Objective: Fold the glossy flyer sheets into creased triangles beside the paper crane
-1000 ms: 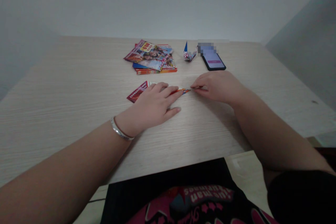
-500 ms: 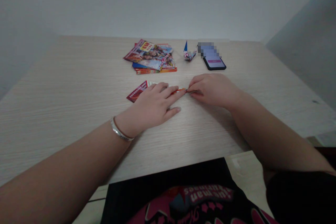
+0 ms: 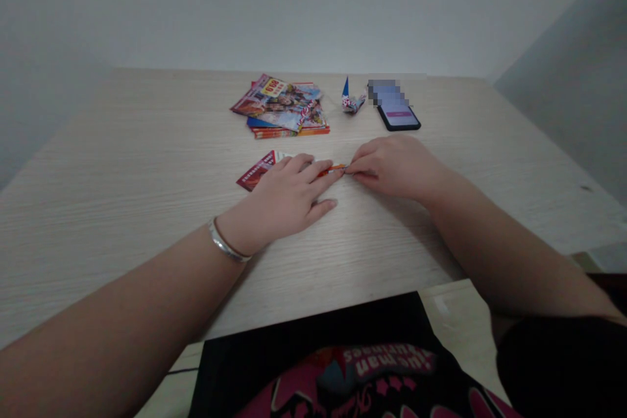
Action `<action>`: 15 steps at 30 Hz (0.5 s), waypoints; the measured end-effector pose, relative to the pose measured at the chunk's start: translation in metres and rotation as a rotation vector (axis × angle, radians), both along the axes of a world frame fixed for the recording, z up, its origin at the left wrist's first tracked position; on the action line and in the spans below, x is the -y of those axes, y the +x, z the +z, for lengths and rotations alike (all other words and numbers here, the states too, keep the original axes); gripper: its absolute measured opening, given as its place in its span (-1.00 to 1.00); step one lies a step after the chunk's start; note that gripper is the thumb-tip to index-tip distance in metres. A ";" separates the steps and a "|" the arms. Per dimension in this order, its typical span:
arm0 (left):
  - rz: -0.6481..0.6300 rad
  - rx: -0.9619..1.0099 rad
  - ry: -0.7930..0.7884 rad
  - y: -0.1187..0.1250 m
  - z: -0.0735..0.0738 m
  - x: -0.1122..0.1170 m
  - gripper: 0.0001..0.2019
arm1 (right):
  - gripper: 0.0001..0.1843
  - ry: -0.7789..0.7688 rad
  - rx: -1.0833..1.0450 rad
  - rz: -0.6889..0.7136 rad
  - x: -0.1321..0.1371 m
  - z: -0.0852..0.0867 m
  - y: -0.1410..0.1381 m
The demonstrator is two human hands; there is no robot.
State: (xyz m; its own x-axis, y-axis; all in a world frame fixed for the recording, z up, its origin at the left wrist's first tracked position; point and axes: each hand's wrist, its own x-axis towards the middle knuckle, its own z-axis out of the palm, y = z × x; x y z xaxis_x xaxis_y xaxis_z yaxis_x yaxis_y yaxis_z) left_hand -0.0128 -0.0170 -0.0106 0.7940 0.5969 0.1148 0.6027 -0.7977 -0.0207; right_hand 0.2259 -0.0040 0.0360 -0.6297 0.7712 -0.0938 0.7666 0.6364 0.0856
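Note:
A folded piece of printed paper (image 3: 255, 173), dark red at its left end with some white and orange, lies on the table in front of me. My left hand (image 3: 289, 199) rests on it with fingers spread, covering much of its middle. A silver bracelet is on that wrist. At the paper's narrow right end, my right hand (image 3: 392, 166) pinches the tip between thumb and fingers. The fingertips of both hands are close together there. Most of the folds are hidden under my left hand.
Behind my hands lies a stack of colourful printed papers (image 3: 284, 108). To its right stands a small folded paper bird (image 3: 353, 102) with a blue point. A phone (image 3: 399, 111) with a lit screen lies beside it. The pale wooden table (image 3: 122, 144) meets a wall at the back.
Almost nothing differs. My right hand has shifted very slightly to the left, still pinching the paper's tip; my left hand stays flat on the paper.

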 end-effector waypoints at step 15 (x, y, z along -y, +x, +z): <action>0.001 -0.072 -0.072 -0.005 0.007 0.003 -0.30 | -0.68 0.021 -0.027 0.054 -0.006 -0.006 0.003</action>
